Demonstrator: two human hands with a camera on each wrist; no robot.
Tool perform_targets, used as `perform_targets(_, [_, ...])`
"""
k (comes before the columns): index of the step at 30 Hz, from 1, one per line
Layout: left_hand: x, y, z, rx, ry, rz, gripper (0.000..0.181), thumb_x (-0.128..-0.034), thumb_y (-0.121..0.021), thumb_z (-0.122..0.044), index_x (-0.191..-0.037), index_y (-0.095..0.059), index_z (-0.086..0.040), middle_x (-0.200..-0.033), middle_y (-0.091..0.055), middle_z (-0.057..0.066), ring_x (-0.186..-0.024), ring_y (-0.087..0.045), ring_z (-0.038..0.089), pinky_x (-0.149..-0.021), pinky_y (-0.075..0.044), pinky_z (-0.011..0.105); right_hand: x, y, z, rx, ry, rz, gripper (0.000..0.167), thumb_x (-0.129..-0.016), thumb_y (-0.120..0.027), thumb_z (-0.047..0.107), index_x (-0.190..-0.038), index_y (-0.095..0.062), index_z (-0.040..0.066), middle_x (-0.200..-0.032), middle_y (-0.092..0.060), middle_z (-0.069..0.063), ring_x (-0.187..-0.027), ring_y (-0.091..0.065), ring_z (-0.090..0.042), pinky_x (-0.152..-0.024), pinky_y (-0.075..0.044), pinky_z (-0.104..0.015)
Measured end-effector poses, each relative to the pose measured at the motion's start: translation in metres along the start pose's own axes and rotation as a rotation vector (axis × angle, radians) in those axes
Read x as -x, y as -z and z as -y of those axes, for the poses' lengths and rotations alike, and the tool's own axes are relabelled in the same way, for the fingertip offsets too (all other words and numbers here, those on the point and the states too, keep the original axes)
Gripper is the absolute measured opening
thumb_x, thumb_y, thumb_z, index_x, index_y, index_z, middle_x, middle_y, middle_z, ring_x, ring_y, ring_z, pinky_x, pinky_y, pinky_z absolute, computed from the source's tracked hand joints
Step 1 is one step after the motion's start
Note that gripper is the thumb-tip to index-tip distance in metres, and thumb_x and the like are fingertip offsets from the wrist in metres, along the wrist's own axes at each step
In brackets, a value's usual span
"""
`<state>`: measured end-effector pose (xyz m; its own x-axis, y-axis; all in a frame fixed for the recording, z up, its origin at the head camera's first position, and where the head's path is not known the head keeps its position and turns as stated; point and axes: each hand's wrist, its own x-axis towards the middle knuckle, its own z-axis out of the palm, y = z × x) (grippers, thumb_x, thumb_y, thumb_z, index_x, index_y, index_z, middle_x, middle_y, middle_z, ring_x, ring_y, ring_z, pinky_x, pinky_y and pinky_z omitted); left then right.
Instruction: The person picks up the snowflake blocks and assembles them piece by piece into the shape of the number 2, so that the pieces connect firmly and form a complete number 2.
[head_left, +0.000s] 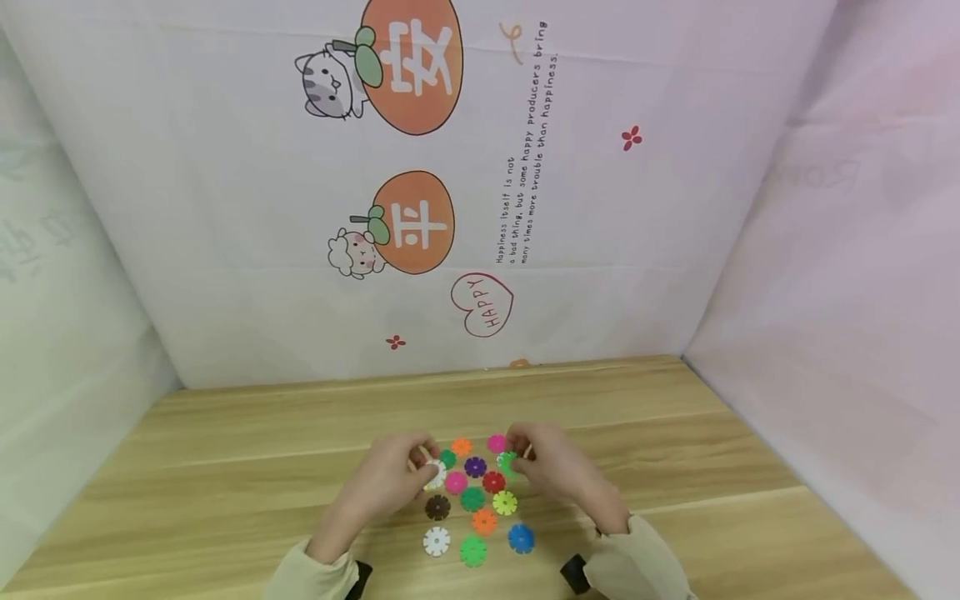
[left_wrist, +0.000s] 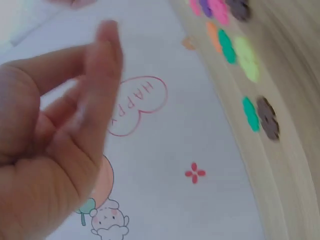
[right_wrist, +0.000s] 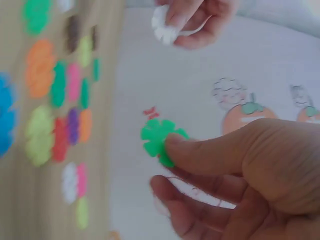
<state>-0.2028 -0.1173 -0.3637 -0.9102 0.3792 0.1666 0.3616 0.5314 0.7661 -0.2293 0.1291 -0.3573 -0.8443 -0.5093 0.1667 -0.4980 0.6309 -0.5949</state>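
Note:
My left hand (head_left: 386,475) pinches a white notched disc (head_left: 436,473) between thumb and fingers; the right wrist view shows this white disc (right_wrist: 162,25) in the left fingers too. In the left wrist view the left hand (left_wrist: 60,125) hides its disc. My right hand (head_left: 558,462) pinches a bright green notched disc (head_left: 507,463), plain in the right wrist view as a green disc (right_wrist: 159,137) under the thumb of the right hand (right_wrist: 225,175). Both hands are raised over the far part of a group of coloured discs, one at each side.
Several flat notched discs lie on the wooden table (head_left: 262,467), among them purple (head_left: 476,467), red (head_left: 493,482), brown (head_left: 438,507), orange (head_left: 483,522), blue (head_left: 521,539) and white (head_left: 437,542). A printed white cloth (head_left: 585,317) hangs behind the table, with more cloth at both sides.

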Motion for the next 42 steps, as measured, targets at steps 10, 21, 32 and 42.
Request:
perform_targets(10, [-0.003, 0.003, -0.018, 0.231, -0.014, -0.063, 0.016, -0.0909, -0.065, -0.01, -0.104, -0.065, -0.001, -0.081, -0.067, 0.006, -0.061, -0.067, 0.018, -0.054, -0.055, 0.029, -0.01, 0.01, 0.028, -0.126, 0.144, -0.086, 0.005, -0.089, -0.068, 0.005, -0.085, -0.065, 0.007, -0.079, -0.065, 0.003, -0.071, -0.062, -0.011, -0.062, -0.053, -0.025])
perform_targets(21, [-0.003, 0.011, -0.026, 0.299, 0.051, -0.094, 0.017, -0.0903, -0.066, -0.012, -0.105, -0.067, -0.003, -0.082, -0.07, 0.006, -0.066, -0.068, 0.022, -0.054, -0.055, 0.032, -0.009, 0.014, 0.033, -0.152, 0.169, -0.122, 0.009, -0.086, -0.071, 0.006, -0.083, -0.065, 0.012, -0.076, -0.063, 0.007, -0.069, -0.059, -0.009, -0.06, -0.051, -0.025])
perform_targets(32, [-0.001, 0.007, -0.027, 0.42, 0.04, -0.054, 0.018, -0.0899, -0.066, -0.007, -0.105, -0.065, 0.003, -0.083, -0.069, 0.011, -0.068, -0.067, 0.029, -0.058, -0.057, 0.035, -0.009, 0.007, 0.034, -0.226, 0.22, -0.091, 0.008, -0.087, -0.071, 0.01, -0.082, -0.066, 0.006, -0.078, -0.066, 0.003, -0.07, -0.06, -0.009, -0.061, -0.053, -0.027])
perform_targets(42, [-0.003, 0.003, -0.029, 0.504, 0.041, -0.155, 0.018, -0.0874, -0.066, 0.0, -0.103, -0.066, 0.009, -0.086, -0.07, 0.018, -0.067, -0.067, 0.024, -0.065, -0.057, 0.038, -0.011, 0.003, 0.037, -0.248, 0.311, -0.228, 0.011, -0.08, -0.074, -0.004, -0.078, -0.067, 0.005, -0.077, -0.069, -0.003, -0.067, -0.063, -0.013, -0.059, -0.054, -0.025])
